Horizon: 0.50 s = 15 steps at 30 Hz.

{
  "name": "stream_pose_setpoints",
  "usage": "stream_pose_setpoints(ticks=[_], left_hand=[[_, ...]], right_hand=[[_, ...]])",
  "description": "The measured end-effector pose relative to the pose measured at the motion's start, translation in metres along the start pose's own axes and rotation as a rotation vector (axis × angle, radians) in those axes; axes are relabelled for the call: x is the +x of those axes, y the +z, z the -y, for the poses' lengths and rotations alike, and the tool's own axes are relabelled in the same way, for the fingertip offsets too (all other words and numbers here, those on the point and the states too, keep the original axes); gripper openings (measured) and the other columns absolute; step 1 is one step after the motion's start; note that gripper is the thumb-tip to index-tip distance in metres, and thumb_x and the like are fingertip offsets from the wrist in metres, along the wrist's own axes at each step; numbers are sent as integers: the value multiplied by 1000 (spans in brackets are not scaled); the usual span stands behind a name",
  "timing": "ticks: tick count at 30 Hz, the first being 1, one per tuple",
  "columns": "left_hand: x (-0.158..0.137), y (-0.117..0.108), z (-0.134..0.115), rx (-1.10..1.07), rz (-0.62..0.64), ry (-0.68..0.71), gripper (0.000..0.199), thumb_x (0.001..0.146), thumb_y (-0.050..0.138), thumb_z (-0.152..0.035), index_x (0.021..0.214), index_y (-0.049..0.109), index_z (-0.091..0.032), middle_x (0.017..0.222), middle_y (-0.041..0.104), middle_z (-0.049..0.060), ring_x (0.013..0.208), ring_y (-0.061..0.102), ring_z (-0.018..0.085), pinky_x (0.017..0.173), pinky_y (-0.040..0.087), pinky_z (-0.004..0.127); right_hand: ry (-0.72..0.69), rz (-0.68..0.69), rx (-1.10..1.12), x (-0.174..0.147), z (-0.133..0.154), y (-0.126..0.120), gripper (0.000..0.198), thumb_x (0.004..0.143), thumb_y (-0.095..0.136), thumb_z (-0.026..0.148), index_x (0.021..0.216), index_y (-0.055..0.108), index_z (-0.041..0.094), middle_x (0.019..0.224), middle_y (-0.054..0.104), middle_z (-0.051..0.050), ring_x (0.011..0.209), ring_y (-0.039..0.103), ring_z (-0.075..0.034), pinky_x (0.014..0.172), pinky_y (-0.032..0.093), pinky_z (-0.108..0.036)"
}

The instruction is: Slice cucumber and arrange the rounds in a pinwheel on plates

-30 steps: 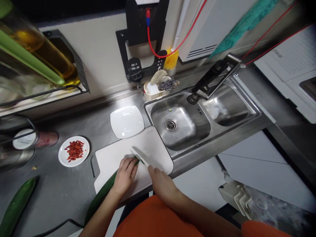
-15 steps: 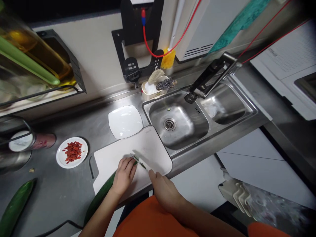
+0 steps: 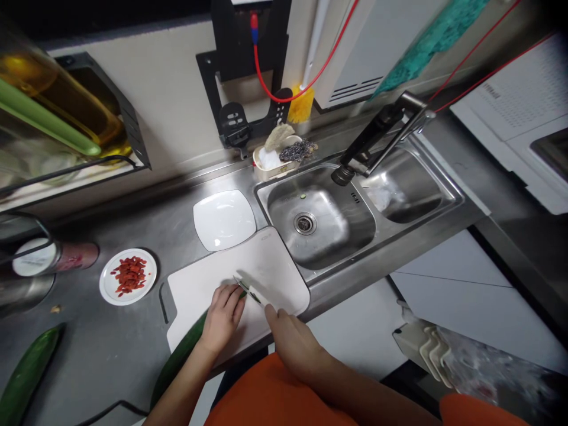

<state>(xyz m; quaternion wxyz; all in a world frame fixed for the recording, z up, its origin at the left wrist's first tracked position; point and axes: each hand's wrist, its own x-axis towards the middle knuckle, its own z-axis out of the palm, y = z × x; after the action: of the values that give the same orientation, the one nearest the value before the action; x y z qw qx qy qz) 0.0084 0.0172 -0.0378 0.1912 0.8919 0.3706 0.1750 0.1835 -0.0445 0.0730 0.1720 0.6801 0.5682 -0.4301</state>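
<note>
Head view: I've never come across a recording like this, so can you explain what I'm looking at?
There is no machine here: these are a person's bare hands, filmed by one camera worn on the head, looking forward and down. The left hand holds a cucumber on a white cutting board; the right hand grips a knife, its blade by the cucumber's end. Also on the counter are a square plate, a round plate of red pieces and a second cucumber. Rightward is a sink.

No text seems readable; marking on the cutting board (image 3: 279, 272) blurs.
</note>
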Motion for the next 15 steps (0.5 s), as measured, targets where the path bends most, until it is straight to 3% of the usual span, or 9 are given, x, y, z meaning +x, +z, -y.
stream_pose_setpoints(ticks=[15], left_hand=[[1, 0, 1, -34, 19, -14, 27, 88, 50, -18, 114, 57, -19, 106, 62, 9, 102, 54, 22, 94, 47, 43]], right_hand=[[-101, -65, 36, 43, 4, 12, 42, 83, 32, 0, 120, 45, 14, 96, 64, -12, 91, 63, -20, 74, 46, -27]])
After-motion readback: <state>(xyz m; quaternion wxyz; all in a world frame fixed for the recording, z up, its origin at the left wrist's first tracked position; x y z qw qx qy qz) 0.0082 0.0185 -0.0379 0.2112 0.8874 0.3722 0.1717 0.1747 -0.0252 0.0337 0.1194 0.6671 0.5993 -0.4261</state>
